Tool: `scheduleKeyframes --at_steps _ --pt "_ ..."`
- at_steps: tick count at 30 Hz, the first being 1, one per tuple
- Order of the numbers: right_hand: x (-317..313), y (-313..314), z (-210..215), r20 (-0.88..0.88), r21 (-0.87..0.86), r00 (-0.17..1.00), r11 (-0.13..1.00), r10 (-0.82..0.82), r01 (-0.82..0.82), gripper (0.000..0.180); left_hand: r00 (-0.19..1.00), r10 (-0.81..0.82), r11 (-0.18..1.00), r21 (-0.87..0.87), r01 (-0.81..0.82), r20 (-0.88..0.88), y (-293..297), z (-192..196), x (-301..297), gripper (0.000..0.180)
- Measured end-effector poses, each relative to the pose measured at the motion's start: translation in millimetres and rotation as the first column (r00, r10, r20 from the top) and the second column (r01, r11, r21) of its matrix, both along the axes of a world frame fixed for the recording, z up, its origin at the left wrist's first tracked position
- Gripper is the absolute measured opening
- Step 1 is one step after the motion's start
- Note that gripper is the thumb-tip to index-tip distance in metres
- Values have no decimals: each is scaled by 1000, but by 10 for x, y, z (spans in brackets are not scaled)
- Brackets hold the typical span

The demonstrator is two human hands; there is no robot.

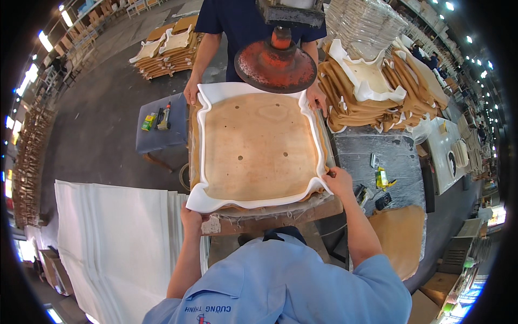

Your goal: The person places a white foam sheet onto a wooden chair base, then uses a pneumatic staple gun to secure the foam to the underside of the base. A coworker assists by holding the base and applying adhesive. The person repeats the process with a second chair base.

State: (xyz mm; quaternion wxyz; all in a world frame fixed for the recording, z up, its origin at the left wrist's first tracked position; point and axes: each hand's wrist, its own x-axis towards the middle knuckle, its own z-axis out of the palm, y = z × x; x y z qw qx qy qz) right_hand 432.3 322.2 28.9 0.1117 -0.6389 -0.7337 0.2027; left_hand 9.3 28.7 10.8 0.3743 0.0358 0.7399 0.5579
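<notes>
- Your left hand: it grips the near left corner of the white foam sheet; the fingers curl under the edge, so you cannot tell how tightly they close.
- Your right hand: it sits at the near right corner of the same sheet, fingers bent and pinching the foam rim against the board's edge.
- Square tan plywood seat board with small drilled holes: it lies flat between your two hands, just beyond your fingertips, cupped inside the upturned foam.
- Worn wooden bench top: directly under your fingers, carrying foam and board.
- Round rust-red metal press plate: it hangs above the far edge of the board, well beyond your fingers.
- Another person's hands: they hold the two far corners of the foam, opposite yours.
- Stack of tan boards with white foam: beyond and right of your right fingers.
- Large white sheets: spread out left of your left fingers.
</notes>
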Motion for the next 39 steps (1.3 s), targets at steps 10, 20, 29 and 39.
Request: scheduleKeyframes --at_steps 10,20,29,39 --pt "410 283 -351 -531 -285 775 934 -342 216 21 948 298 893 319 -318 109 89 -55 174 10" --pt "497 192 -454 -766 -380 463 895 -446 235 16 911 288 773 490 -402 295 -51 -10 326 11" --pt "678 212 -70 -299 -20 943 989 -148 149 21 806 323 734 407 -544 495 -177 -300 337 24" --pt "-1107 -1646 350 156 168 571 548 806 -820 98 727 -36 913 319 -255 686 -215 -314 1367 27"
